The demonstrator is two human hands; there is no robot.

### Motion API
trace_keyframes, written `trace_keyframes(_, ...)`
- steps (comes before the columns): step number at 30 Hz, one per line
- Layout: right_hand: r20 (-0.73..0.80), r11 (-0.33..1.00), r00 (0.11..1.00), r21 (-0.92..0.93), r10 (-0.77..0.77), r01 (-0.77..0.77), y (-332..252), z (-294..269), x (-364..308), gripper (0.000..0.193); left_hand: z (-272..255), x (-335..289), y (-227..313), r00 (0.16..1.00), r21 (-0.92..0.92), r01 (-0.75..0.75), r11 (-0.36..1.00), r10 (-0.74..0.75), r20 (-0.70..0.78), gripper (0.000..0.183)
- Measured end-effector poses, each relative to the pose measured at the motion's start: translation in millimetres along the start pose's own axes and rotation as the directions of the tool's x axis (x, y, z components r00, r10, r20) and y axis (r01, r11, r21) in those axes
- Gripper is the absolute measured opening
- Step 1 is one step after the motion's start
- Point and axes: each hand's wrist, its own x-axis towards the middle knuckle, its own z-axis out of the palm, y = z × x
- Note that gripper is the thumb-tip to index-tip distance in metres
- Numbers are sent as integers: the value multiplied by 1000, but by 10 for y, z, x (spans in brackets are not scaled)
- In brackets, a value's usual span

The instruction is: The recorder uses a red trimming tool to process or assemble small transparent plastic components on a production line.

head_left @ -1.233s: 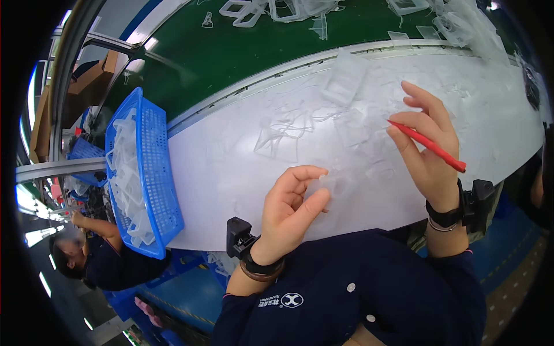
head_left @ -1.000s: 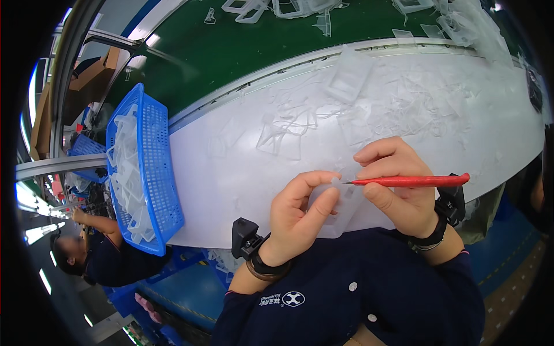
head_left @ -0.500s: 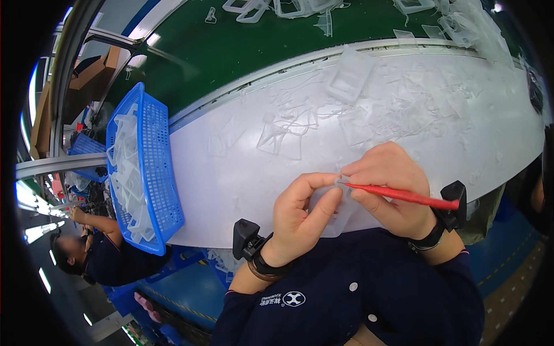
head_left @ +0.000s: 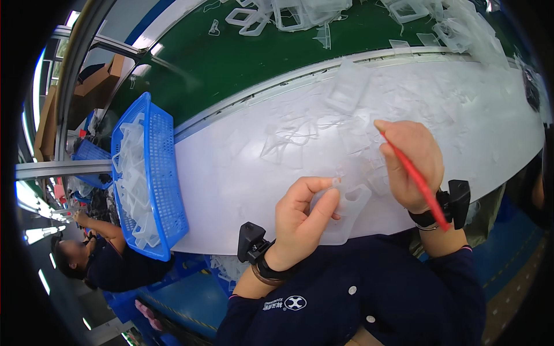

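Note:
In my left hand (head_left: 301,218) a translucent plastic part (head_left: 353,212) is pinched between thumb and index finger, low over the table's near edge. It is flat, with a cut-out and a small tab at the top. A slim red tool (head_left: 416,177), shaped like a pen, is gripped in my right hand (head_left: 416,158). That hand is to the right of the part and apart from it. The tool's tip is hidden by my fingers or too blurred to make out.
On the white table (head_left: 219,196) lie thin plastic scraps (head_left: 283,144) and a clear frame-shaped piece (head_left: 348,86). A blue basket (head_left: 158,173) of translucent parts stands at the left. More plastic frames (head_left: 288,17) lie on the green surface (head_left: 190,69) beyond. A co-worker (head_left: 107,254) is at far left.
My right hand has drawn the red tool away from the plastic part, up and to the right. My left hand still holds the part in nearly the same place.

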Motion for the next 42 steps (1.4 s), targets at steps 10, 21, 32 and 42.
trace_keyframes(10, 829, -443, 533, 546, 167, -711, -98, -45, -311, 13, -157, 68, -11, 999, -388, 49, 920, -39, 32, 26)
trace_keyframes(21, 573, 611, 811, 602, 119, -515, -237, -57, -85, 9, -167, 28, -89, 979, 4, -170, 985, 168, 115, 41)
trace_keyframes(32, 712, -73, 619, 673, 332, -736, -270, -49, -134, 9, -169, 13, -86, 955, 231, -289, 929, 264, 134, 26)
trace_keyframes(42, 708, -175, 605, 690, 366, -702, -260, 16, -197, 12, -203, 2, -20, 962, 96, -225, 970, 206, 178, 24)
